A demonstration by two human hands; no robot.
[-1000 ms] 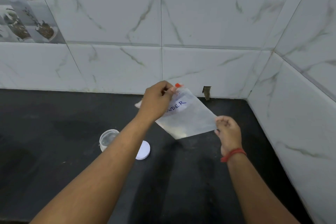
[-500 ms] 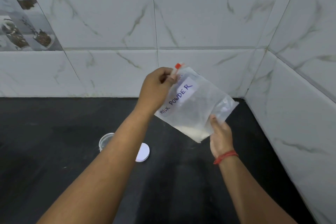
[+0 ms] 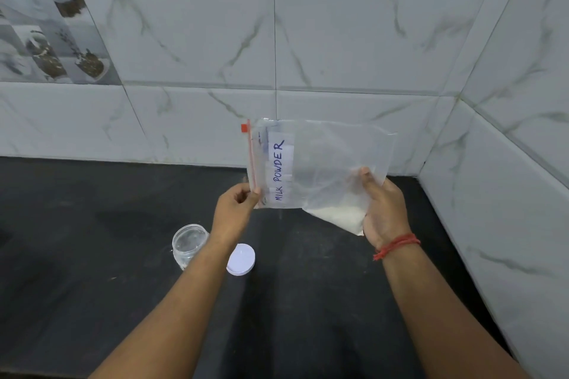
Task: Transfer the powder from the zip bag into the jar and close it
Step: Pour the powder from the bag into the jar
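Observation:
A clear zip bag (image 3: 323, 163) labelled MILK POWDER is held up in front of the wall, turned on its side so its red zip edge runs vertically at the left. White powder (image 3: 338, 214) has gathered in the bag's lower right corner. My left hand (image 3: 235, 206) pinches the lower end of the zip edge. My right hand (image 3: 383, 208) grips the bag's right side next to the powder. An open clear jar (image 3: 187, 244) stands on the black counter (image 3: 92, 255), partly hidden by my left forearm. Its white lid (image 3: 241, 258) lies flat just right of the jar.
Marble-look tiled walls close the counter at the back (image 3: 338, 40) and on the right (image 3: 508, 178), forming a corner. A red thread band (image 3: 397, 244) circles my right wrist.
The bag has been turned from a slanted position to sideways, with the zip edge now vertical. My left hand slid down from the slider end to the lower end. The powder settled by my right hand.

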